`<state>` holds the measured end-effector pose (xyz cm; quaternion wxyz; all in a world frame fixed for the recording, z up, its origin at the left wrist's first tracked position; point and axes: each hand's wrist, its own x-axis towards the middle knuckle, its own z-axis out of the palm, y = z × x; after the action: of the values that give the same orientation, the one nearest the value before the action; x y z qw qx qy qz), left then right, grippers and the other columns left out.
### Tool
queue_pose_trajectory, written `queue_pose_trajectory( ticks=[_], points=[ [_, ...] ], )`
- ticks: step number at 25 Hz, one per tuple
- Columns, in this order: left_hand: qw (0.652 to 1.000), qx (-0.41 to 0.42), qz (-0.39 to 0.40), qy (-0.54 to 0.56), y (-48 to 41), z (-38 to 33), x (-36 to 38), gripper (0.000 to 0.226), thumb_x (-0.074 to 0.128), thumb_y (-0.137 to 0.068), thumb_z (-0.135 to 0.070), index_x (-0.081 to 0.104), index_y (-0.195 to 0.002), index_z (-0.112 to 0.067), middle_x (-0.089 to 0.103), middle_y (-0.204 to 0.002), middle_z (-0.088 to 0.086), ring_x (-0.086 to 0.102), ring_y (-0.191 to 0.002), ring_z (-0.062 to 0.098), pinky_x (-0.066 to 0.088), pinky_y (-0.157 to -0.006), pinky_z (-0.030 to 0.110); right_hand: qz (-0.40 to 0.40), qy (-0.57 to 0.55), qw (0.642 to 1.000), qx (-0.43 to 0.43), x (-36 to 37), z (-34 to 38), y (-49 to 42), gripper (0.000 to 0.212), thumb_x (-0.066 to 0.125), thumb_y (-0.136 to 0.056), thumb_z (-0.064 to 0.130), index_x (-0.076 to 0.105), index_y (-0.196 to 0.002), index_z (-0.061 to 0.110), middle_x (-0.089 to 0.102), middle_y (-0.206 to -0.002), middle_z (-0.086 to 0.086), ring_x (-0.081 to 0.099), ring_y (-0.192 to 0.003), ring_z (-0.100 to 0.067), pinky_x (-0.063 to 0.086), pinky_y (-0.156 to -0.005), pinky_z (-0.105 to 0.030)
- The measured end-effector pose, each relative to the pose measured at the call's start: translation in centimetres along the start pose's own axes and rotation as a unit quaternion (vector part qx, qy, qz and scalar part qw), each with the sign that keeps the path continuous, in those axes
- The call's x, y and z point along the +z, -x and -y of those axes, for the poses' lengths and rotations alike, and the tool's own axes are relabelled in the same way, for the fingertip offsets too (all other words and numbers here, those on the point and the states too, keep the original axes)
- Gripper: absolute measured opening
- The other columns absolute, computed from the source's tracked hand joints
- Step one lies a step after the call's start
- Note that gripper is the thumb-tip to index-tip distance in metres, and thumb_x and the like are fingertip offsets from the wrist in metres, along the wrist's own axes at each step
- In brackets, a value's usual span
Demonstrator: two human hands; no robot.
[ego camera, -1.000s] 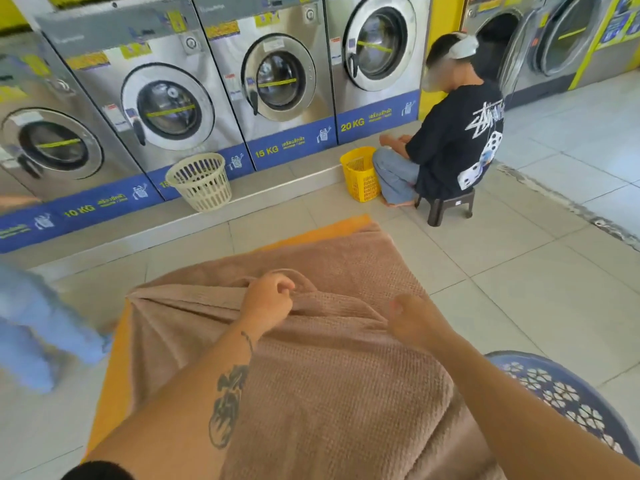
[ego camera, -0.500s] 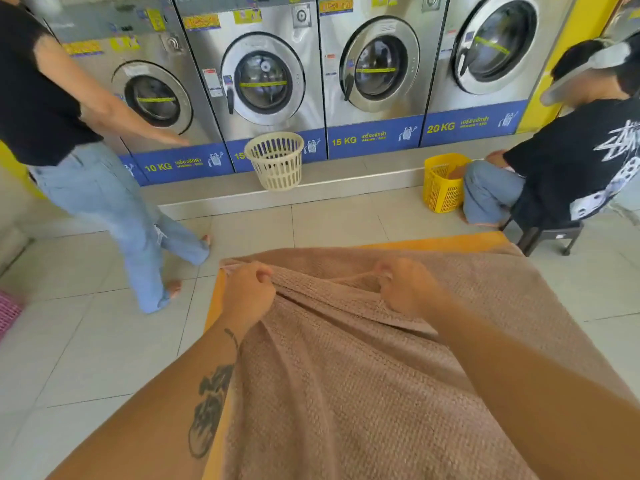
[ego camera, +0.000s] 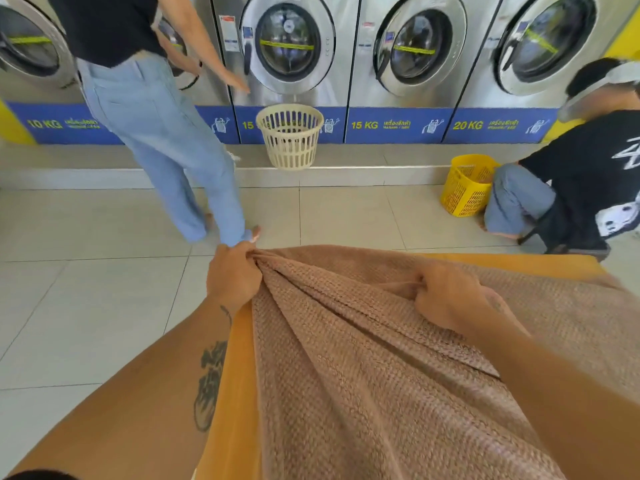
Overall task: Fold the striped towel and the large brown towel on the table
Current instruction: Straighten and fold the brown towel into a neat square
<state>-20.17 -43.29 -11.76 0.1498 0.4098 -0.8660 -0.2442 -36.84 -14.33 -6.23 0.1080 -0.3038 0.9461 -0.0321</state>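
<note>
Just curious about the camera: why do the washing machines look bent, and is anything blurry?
Head view: the wide-angle lens bows the washing machines; the standing person's jeans look slightly motion-smeared; the brown towel, left hand and right hand look sharp.

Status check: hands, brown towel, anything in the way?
Left hand grips brown towel at far-left corner. Right hand pinches far edge. Towel bunched on orange table. Person in jeans close beyond left hand.
</note>
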Motion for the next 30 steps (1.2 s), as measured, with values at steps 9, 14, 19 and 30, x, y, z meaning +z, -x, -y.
queue_pose_trajectory(
  ticks=[9, 14, 19, 30],
  points=[
    [0.995, 0.083, 0.01, 0.053, -1.6, -8.6, -0.2, 0.05, 0.049, -0.083, -0.001, 0.06, -0.126, -0.024, 0.05, -0.127, 0.013, 0.053, -0.111, 0.032, 0.042, -0.091, 0.031, -0.152, -0.115, 0.981, 0.035, -2.9, -6.6, 0.1, 0.015, 0.056, -0.093, 0.02, 0.069, -0.099, 0.022, 0.068, -0.096, -0.008, 0.06, -0.089, -0.03, 0.053, -0.075, -0.043],
    [0.982, 0.169, 0.087, -0.005, 3.8, -15.8, 2.8, 0.046, 0.048, -0.089, -0.003, 0.056, -0.132, -0.019, 0.043, -0.135, 0.002, 0.045, -0.123, 0.026, 0.042, -0.098, 0.036, -0.186, -0.073, 0.975, 0.1, -8.4, -12.9, 3.2, 0.019, 0.058, -0.093, 0.021, 0.074, -0.101, 0.024, 0.07, -0.105, -0.01, 0.062, -0.098, -0.035, 0.049, -0.081, -0.043],
    [0.974, 0.225, -0.027, -0.012, 6.1, -22.8, 2.4, 0.031, 0.053, -0.089, 0.0, 0.064, -0.117, -0.007, 0.054, -0.122, 0.012, 0.051, -0.113, 0.032, 0.043, -0.087, 0.041, -0.261, -0.027, 0.952, 0.155, -14.4, -20.2, 6.1, 0.02, 0.057, -0.087, 0.015, 0.071, -0.087, 0.029, 0.057, -0.093, -0.004, 0.059, -0.101, -0.036, 0.036, -0.091, -0.043],
    [0.955, 0.195, 0.152, -0.161, 16.7, -32.1, 6.3, 0.054, 0.053, -0.081, -0.013, 0.056, -0.134, -0.023, 0.052, -0.137, -0.001, 0.054, -0.12, 0.025, 0.048, -0.092, 0.037, -0.089, -0.101, 0.981, 0.138, -9.3, -32.5, 11.9, 0.033, 0.058, -0.09, 0.027, 0.059, -0.123, 0.031, 0.056, -0.133, -0.004, 0.051, -0.123, -0.03, 0.042, -0.102, -0.047]
  ],
)
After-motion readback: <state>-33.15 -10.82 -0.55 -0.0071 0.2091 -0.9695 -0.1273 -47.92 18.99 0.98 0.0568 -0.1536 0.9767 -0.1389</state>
